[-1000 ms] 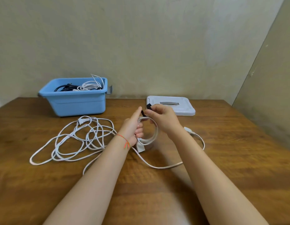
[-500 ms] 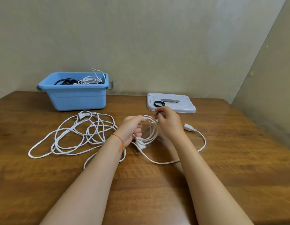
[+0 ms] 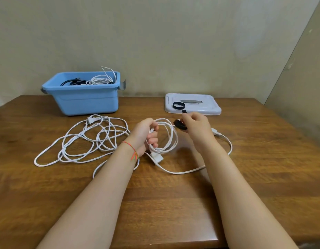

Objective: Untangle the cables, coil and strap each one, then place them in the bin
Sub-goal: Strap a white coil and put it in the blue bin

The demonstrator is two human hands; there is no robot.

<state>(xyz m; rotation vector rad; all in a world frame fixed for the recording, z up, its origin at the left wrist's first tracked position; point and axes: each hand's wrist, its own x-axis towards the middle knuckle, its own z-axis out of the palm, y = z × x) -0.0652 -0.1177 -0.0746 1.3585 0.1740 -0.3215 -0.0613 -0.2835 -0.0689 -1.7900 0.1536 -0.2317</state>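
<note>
some cables already lay in the blue bin (image 3: 87, 102) at the back of the desk (image 3: 173, 203). our left hand (image 3: 146, 136) gripped a small white coil (image 3: 166, 137) above the desk, our right hand (image 3: 196, 125) pinched a black strap (image 3: 179, 126) beside it. strapping seemed next; a tangled white cable (image 3: 83, 141) lay loose left, another strap (image 3: 179, 105) on the lid (image 3: 207, 108).

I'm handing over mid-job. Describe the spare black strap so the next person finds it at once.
Look at the flat pale grey plastic lid lying at the back of the brown wooden table, right of the blue plastic bin. The spare black strap ring lies on the lid's left part. Unlike the black strap pinched in the right hand, it lies closed and untouched.
</note>
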